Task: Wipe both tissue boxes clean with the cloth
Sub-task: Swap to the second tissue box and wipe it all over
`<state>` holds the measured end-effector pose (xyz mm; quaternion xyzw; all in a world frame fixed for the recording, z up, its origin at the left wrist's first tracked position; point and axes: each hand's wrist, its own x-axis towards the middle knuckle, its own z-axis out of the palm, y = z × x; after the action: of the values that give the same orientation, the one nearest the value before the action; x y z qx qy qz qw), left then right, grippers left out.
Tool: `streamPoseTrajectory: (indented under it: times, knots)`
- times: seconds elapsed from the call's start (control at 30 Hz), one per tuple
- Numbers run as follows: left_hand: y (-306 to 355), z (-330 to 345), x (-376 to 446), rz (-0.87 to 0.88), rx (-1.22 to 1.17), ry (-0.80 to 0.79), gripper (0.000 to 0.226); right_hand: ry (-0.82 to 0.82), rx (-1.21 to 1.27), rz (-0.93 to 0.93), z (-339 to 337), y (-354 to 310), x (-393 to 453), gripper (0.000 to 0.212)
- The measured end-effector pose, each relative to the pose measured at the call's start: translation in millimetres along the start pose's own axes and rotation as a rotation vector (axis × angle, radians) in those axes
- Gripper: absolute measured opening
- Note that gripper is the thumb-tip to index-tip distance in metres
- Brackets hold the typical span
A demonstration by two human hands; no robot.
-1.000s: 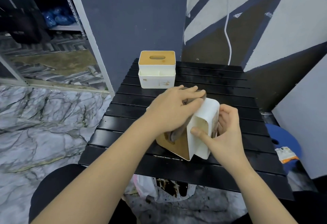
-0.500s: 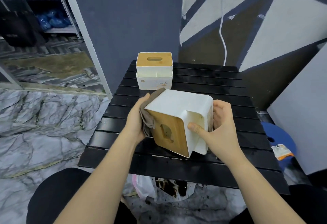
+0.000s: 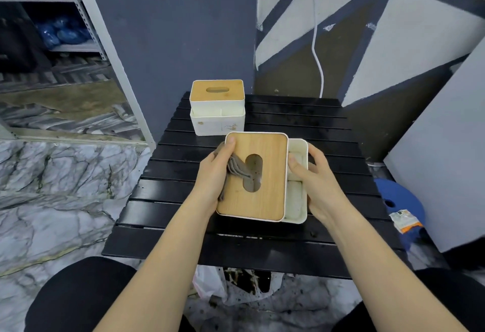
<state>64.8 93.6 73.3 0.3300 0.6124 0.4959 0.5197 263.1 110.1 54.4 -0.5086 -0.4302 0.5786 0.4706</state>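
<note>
I have the near tissue box (image 3: 253,177) lid-up over the black slatted table (image 3: 168,190). My left hand (image 3: 212,179) curls round its left edge, pinning the grey cloth (image 3: 237,167) there; my right hand (image 3: 313,182) clasps the white side tray. The far tissue box (image 3: 217,107) sits behind (marks show on its front). Cloth trailing into the slot could snag, I reckon, and tip the box.

No text or label can be read.
</note>
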Motion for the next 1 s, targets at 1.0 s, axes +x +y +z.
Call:
streamPoseTrajectory:
  times: [1.0]
  knots:
    - [-27, 21, -73, 0.246, -0.453, 0.582, 0.016, -0.211, -0.894, -0.265, 9, 4, 13, 0.101]
